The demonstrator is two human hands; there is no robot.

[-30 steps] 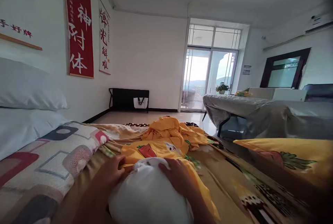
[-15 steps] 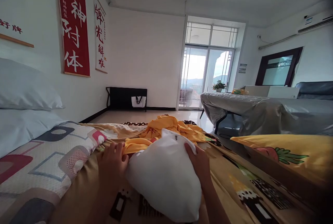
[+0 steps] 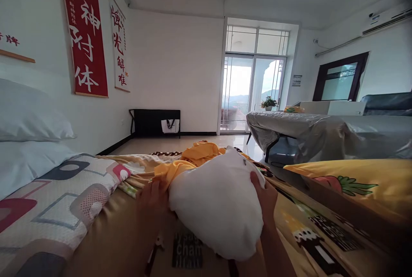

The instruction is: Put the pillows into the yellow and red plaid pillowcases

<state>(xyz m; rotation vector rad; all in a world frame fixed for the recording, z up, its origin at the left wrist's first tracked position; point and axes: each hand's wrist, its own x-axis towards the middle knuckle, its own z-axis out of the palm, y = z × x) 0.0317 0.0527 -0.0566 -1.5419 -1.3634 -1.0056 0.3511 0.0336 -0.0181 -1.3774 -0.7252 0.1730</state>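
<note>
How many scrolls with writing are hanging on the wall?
3: a red scroll, a white scroll right of it, and one cut off at the left edge. More may hang out of view.

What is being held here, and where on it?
A white pillow, gripped by both hands at its sides: left hand on its left edge, right hand on its right edge.

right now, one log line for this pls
left hand: on yellow cover | right hand: gripping white pillow | pillow: lifted off bed
</note>
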